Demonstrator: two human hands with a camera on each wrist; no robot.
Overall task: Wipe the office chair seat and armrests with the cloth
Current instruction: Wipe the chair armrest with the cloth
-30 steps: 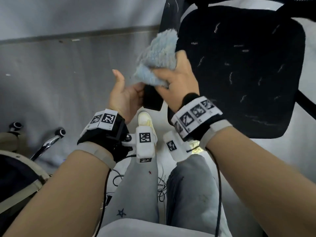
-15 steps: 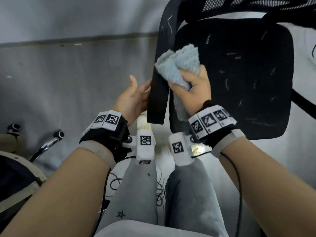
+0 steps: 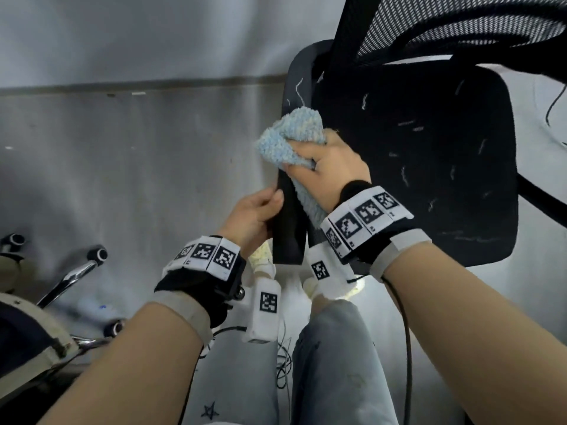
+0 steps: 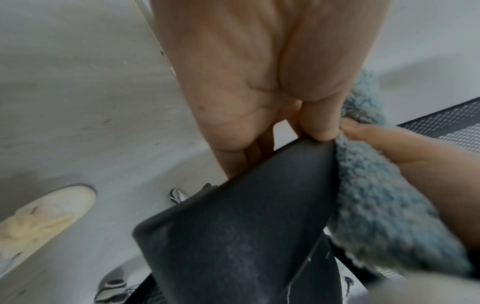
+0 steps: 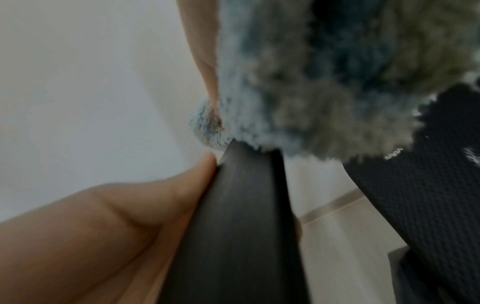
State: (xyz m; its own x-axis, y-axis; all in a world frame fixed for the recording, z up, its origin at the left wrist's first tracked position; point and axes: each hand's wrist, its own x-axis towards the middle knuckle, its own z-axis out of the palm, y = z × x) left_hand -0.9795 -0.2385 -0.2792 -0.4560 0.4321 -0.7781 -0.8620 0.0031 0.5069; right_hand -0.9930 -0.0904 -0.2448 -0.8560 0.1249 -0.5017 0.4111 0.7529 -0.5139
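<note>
I gripped the near end of the black armrest [image 3: 290, 222] with my left hand [image 3: 250, 214], thumb on its top edge and fingers curled round the underside, while my right hand [image 3: 333, 167] clutched the fluffy light-blue cloth [image 3: 288, 139] bunched in a fist and pressed it against the armrest's upper surface, just beyond my left thumb. A loose tail of the cloth hung down between the armrest and my right wrist. In the left wrist view, my left thumb [image 4: 320, 121] sat on the armrest's edge [image 4: 246, 226] touching the cloth [image 4: 376, 216], with a right-hand finger laid over the pile. The right wrist view, blurred, showed the cloth [image 5: 298, 102] draped over the dark armrest [image 5: 241, 226] and my left hand [image 5: 116, 226] against its side. The black office chair seat [image 3: 423, 161], flecked with pale lint strands, lay just right of the armrest, with the mesh backrest [image 3: 445, 23] above it at the frame's top. More pale streaks marked the armrest's far curve. Both wrists carried black straps with white tag-printed blocks. Below my hands were my grey trousers [image 3: 334, 357] and a cream shoe [image 4: 39, 220] on the pale grey floor [image 3: 138, 164]. At the left edge stood the chrome leg and castors of a second chair [image 3: 70, 277].
</note>
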